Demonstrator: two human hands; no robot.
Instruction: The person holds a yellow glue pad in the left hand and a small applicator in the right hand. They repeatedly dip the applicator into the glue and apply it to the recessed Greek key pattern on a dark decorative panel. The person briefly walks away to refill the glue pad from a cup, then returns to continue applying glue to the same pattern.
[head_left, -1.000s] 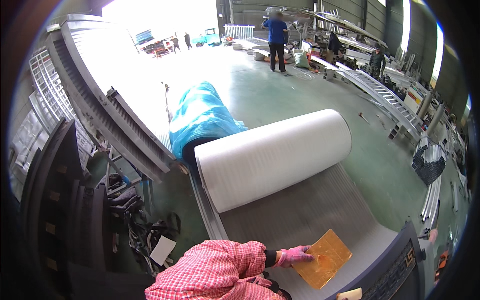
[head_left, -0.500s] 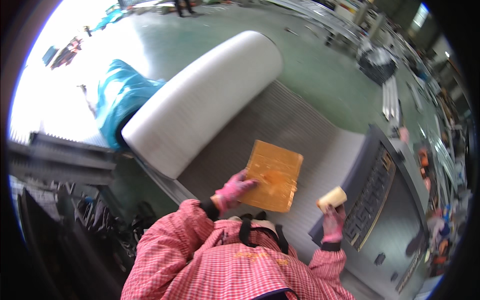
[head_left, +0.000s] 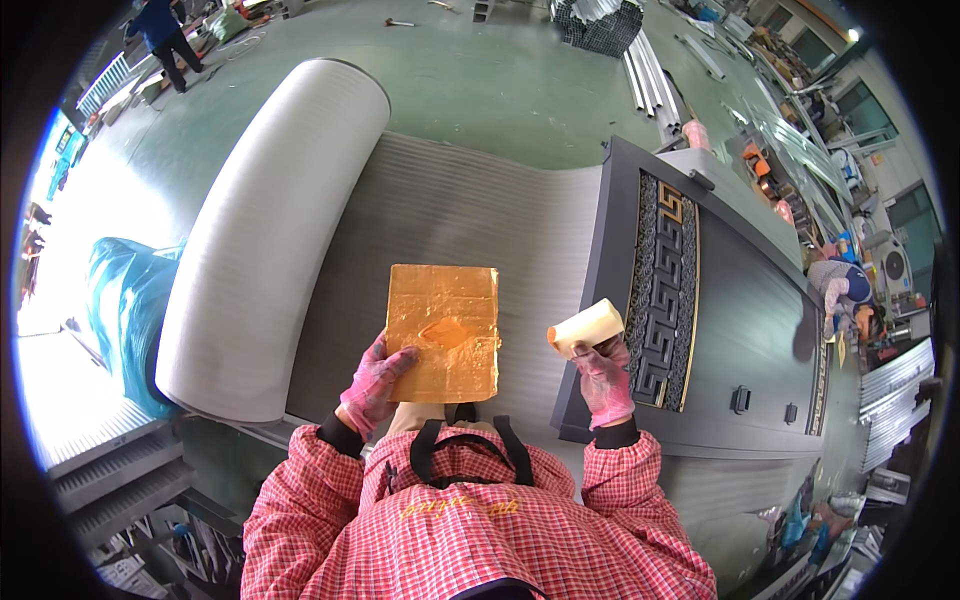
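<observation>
My left hand (head_left: 377, 381), in a stained pink glove, grips the lower left edge of a flat gold-coated board (head_left: 450, 300). A wet-looking orange patch lies at the board's middle. To its right, my right hand (head_left: 604, 380), also gloved in pink, holds a cream-coloured foam piece (head_left: 592, 324), whose left end is stained orange. The hands are apart, and the foam does not touch the board. Beside my right hand lies a dark grey door panel (head_left: 750, 330) with a carved key-pattern strip (head_left: 663, 300), partly gold along its edges and at its far end.
A large roll of whitish foam sheeting (head_left: 270, 240) lies on the left, its unrolled sheet (head_left: 440, 200) running under the panel. Blue plastic wrap (head_left: 130, 310) is beside the roll. Metal profiles (head_left: 650, 80) lie on the green floor. Other people (head_left: 163, 40) are farther off.
The view has turned to the right, so the roll now sits farther left and more of the panel shows. Both hands keep hold of the board and the foam piece.
</observation>
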